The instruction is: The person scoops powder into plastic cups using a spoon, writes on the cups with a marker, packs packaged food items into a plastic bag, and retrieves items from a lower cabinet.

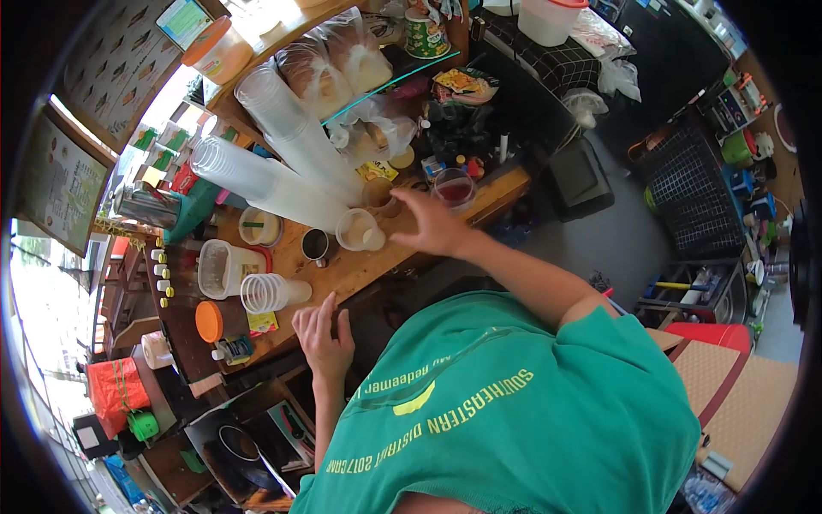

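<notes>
My right hand [431, 225] is over the wooden counter [342, 283], fingers stretched and thumb apart. Its fingertips are beside a clear plastic cup with brown contents [378, 194]; whether they touch it I cannot tell. Just left of it, another clear cup [358, 231] has something pale inside. A dark-bottomed metal mug [315, 246] stands farther left. Near the counter's front edge, my left hand [324, 337] is held up with its fingers apart and nothing in it. The closest thing to it is a short stack of clear cups [276, 294] lying on its side.
Tall stacks of plastic cups [265, 182] lean across the counter's back. A glass of red liquid [454, 188] stands right of my right hand. A white tub [229, 267] and an orange-lidded jar [216, 321] are at the left. Bagged goods [330, 68] fill the shelf behind.
</notes>
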Motion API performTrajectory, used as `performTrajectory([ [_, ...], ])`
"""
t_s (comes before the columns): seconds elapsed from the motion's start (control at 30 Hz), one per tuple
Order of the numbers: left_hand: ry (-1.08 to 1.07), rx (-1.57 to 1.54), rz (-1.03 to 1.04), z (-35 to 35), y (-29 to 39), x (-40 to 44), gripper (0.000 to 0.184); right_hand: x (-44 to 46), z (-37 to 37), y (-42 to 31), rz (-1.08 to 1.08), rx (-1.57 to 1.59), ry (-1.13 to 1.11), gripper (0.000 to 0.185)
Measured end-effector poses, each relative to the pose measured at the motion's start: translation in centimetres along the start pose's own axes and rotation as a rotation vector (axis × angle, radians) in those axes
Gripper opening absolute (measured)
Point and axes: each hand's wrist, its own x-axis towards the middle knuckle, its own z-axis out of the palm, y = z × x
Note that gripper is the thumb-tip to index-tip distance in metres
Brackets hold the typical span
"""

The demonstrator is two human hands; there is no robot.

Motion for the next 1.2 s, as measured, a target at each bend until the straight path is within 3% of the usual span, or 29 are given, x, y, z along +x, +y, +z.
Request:
performTrajectory([
  [0.07, -0.048, -0.048, -0.138, 1.5, 1.5, -2.2, 0.021, 0.0, -6.7, 0.6, 0.083, -0.062, 0.054, 0.046],
  [0.1, -0.073, -0.050, -0.082, 2.1, 2.0, -2.9, 0.010, 0.5, -9.9, 1.4, 0.166, -0.150, 0.119, 0.029],
  [0.13, -0.068, -0.046, -0.096, 2.6, 2.7, -3.6, 0.010, 1.1, -12.3, 1.6, 0.339, -0.048, 0.292, 0.017],
  [0.17, -0.144, -0.075, -0.110, 3.0, 3.4, -4.3, 0.010, 2.1, -14.1, 4.9, 0.158, -0.345, 0.428, 0.019],
  [0.23, -0.235, -0.102, -0.108, 3.7, 5.0, -4.5, 0.018, 3.3, -17.1, 5.3, 0.307, -0.629, 0.274, 0.027],
  [0.33, -0.290, -0.133, -0.049, 4.9, 6.6, -3.2, 0.016, 5.5, -17.4, 8.6, 0.417, -0.798, 0.084, 0.023],
  [0.67, -0.333, -0.220, 0.053, 7.0, 8.0, 1.2, 0.010, 7.3, -20.0, 7.7, 0.327, -0.799, -0.093, 0.017],
  [0.8, -0.313, -0.340, -0.007, 7.2, 9.0, 1.5, 0.013, 4.9, -24.7, 0.3, 0.180, -0.644, 0.303, 0.020],
  [0.83, -0.360, -0.472, -0.118, 7.3, 9.4, 1.8, 0.017, 4.3, -25.2, -1.9, 0.166, -0.647, 0.291, 0.020],
  [0.9, -0.374, -0.770, -0.344, 7.5, 10.5, 3.0, 0.026, 3.1, -25.0, -5.6, 0.236, 0.125, 0.339, 0.018],
  [0.97, -0.303, -0.930, -0.463, 7.4, 11.7, 5.5, 0.032, 1.6, -21.8, -7.5, 0.212, 0.534, 0.163, 0.016],
  [1.03, -0.179, -1.822, -0.661, 6.4, 12.1, 8.5, 0.038, 0.1, -18.3, -10.0, 0.263, 0.747, -0.029, 0.013],
  [1.13, -0.022, -1.939, -0.598, 4.7, 11.1, 11.1, 0.033, -0.8, -15.0, -11.2, 0.306, 0.830, -0.238, 0.011],
  [1.2, -0.013, -1.835, -0.499, 3.8, 9.5, 11.3, 0.030, -0.7, -14.2, -12.7, 0.440, 0.979, -0.283, 0.016],
])
